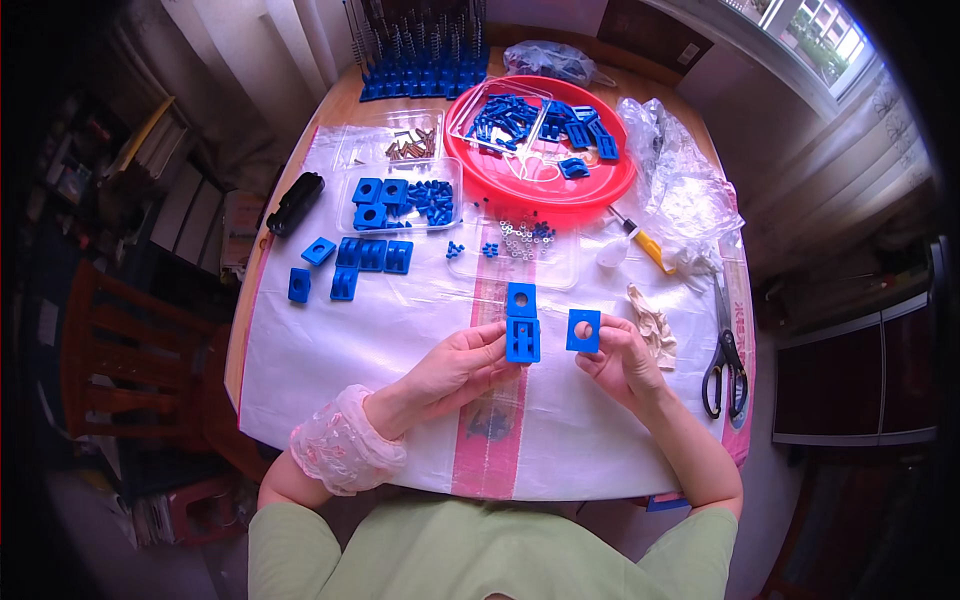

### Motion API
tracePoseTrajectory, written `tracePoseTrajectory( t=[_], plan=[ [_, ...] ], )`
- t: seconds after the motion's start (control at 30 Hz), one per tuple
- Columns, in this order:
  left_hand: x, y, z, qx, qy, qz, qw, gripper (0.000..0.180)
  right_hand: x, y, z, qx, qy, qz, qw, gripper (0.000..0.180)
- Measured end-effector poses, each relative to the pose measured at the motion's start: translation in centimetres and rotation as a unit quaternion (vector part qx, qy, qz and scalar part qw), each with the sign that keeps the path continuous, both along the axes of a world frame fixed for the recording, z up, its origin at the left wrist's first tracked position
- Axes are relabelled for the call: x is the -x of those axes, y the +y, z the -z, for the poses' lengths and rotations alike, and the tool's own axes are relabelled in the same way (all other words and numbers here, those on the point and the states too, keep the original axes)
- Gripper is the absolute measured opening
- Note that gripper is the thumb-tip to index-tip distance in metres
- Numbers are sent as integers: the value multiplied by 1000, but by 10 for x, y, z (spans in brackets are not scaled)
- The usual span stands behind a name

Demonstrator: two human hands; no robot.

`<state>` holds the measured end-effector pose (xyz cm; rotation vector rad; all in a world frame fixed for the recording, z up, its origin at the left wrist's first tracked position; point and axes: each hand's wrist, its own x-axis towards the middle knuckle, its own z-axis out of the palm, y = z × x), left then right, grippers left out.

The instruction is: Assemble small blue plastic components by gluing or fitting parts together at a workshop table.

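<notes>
My left hand [462,366] pinches a blue slotted plastic block [523,342] near the table's middle. Just beyond it, a blue piece with a round hole [521,299] meets its far edge; whether the two are joined I cannot tell. To the right, my right hand [625,362] grips a square blue plate with a round hole [583,331] between thumb and fingers, held apart from the block. Similar blue blocks [372,255] stand in a group at the left. Two loose holed pieces [299,285] lie beside that group.
A red round tray [610,190] holds many blue parts. Clear boxes hold blue pieces [430,200] and screws [410,146]. Small white rings [525,240] lie in a clear lid. Black scissors [725,370], a yellow-handled tool [652,250] and plastic bags [680,170] are at the right.
</notes>
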<state>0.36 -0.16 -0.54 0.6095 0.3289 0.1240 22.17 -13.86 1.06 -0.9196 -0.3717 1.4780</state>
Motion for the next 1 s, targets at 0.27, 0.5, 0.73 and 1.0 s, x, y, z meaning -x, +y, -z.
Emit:
tracePoseTrajectory(
  t=[0.27,0.5,0.73,1.0],
  plan=[
    [-1,-7,-2,-304,59,33,950,32,-2,-2,8,-28,57,0,998,30],
    [5,1,-10,-551,81,1,831,31,-3,-1,12,-22,62,2,998,26],
    [7,6,-19,-589,147,-49,793,30,-3,-1,14,-14,64,7,998,25],
    [10,16,-39,-546,144,-80,821,18,7,-2,2,22,2,11,1000,22]
  ],
)
